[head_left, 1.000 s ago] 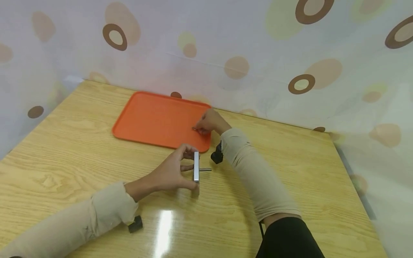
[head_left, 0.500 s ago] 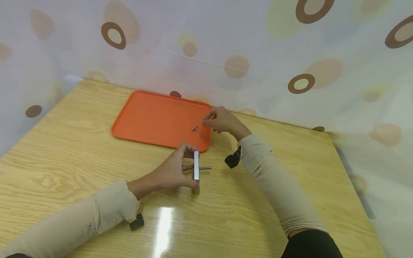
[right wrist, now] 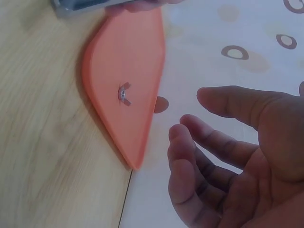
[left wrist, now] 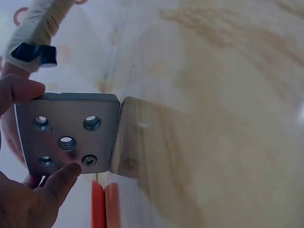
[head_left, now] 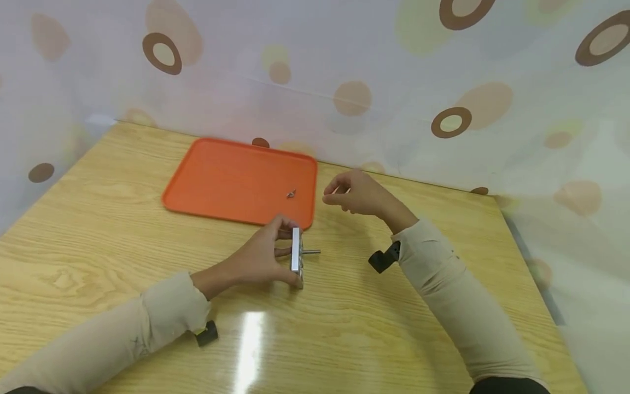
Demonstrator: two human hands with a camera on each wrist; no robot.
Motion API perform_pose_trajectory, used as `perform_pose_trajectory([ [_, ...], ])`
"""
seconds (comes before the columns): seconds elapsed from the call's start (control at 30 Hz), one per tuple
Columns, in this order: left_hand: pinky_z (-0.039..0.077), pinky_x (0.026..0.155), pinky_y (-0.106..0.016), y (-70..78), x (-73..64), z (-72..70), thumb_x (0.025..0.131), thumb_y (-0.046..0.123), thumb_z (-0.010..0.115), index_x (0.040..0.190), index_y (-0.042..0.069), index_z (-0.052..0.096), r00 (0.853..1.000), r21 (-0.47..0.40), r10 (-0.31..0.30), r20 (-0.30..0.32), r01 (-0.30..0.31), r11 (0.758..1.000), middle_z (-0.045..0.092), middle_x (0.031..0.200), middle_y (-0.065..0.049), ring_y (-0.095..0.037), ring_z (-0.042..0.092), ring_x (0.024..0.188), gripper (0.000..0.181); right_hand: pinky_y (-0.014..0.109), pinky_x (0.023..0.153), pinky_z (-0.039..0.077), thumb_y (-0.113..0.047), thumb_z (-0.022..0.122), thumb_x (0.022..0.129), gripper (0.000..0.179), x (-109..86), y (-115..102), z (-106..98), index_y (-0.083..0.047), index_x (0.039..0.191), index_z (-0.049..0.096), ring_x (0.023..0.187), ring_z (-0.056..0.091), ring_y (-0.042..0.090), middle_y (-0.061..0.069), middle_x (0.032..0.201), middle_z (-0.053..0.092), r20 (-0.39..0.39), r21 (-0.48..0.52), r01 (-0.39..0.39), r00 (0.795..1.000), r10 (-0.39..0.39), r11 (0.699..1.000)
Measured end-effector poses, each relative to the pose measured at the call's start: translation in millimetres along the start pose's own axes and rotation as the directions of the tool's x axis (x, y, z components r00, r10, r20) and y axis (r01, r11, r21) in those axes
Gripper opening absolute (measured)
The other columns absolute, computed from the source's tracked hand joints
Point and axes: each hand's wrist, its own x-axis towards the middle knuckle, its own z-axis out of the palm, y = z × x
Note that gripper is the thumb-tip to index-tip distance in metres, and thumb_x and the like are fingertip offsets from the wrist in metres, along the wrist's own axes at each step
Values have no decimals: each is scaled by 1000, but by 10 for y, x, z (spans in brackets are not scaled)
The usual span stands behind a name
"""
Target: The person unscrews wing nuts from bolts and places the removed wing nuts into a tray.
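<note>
My left hand [head_left: 258, 254] grips a square metal plate [left wrist: 69, 127] by its edges, standing it upright on the table. Several round holes pierce the plate, the middle one threaded. A hex-socket bolt head [left wrist: 89, 160] fills one corner hole, close to a fingertip. From the plate's right side the bolt shaft [head_left: 311, 251] sticks out level. On the orange tray [head_left: 231, 180] lies a small silvery wing nut [right wrist: 122, 94]. Just right of the tray, my right hand [head_left: 361, 191] hovers with fingers loosely bent, thumb apart from them, and nothing between.
The wooden table [head_left: 418, 306] runs back to a patterned cloth [head_left: 305, 54] hung behind and at the sides. Black wrist cameras sit under both cuffs, the right one [head_left: 384, 258] low over the wood.
My right hand has drawn back from the tray toward the right, leaving the wing nut uncovered on the tray. My left hand still holds the plate in nearly the same spot.
</note>
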Motion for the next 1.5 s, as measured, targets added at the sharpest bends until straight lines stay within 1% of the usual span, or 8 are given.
perform_pose_trajectory([
  [0.23,54,108,-38,12,-63,-144,62,11,93,139,4,38,1000,120,-20,-11,21,993,48,140,-16,-34,52,133,95,28,64,54,-23,62,98,22,-200,112,-21,-7,111,68,73,59,21,6,87,66,17,-8,21,1000,-21,1000],
  [0.4,61,93,-33,31,-152,-261,63,16,91,137,7,45,997,310,-18,-72,40,950,51,135,-10,-27,61,115,88,28,64,54,-22,62,98,22,-277,160,-22,-6,110,68,71,58,19,5,85,66,16,7,54,998,-54,999],
  [0.57,53,73,-27,32,-213,-344,59,24,92,132,11,52,993,510,-9,-114,67,857,53,127,-7,-18,58,87,84,29,62,52,-22,63,98,22,-343,183,-29,-5,110,68,72,58,20,4,82,64,30,16,43,999,-44,999],
  [0.77,56,79,-37,10,-182,-399,53,35,93,130,13,57,993,701,-20,-113,94,707,55,122,-6,-21,57,94,87,28,62,52,-21,62,98,22,-371,235,1,-4,111,68,71,56,20,5,82,63,37,35,44,998,-45,998],
  [0.87,59,84,-40,-14,-149,-412,54,36,93,131,11,59,995,742,-30,-95,91,665,56,123,-7,-22,59,98,88,29,63,53,-20,62,98,24,-380,254,24,-2,112,68,71,57,20,7,84,64,40,54,54,998,-57,997],
  [1.1,58,91,-45,-58,-92,-373,52,35,91,130,9,59,995,728,-57,-78,96,679,56,122,-7,-24,60,103,88,28,64,52,-19,62,98,17,-421,306,110,-4,105,68,75,60,28,15,92,65,32,68,45,998,-47,997],
  [1.37,60,86,-44,-103,-86,-345,50,34,90,128,9,59,995,764,-74,-71,102,637,55,117,-4,-22,59,100,88,29,65,54,-19,62,98,18,-485,283,165,-4,105,68,75,62,29,14,93,66,40,74,75,996,-78,994],
  [1.5,59,90,-45,-106,-113,-381,52,36,90,131,8,57,994,762,-97,-55,104,640,55,118,-5,-23,59,104,90,29,65,55,-20,62,98,18,-527,268,154,-5,107,68,75,62,24,16,95,66,40,75,80,996,-83,994],
])
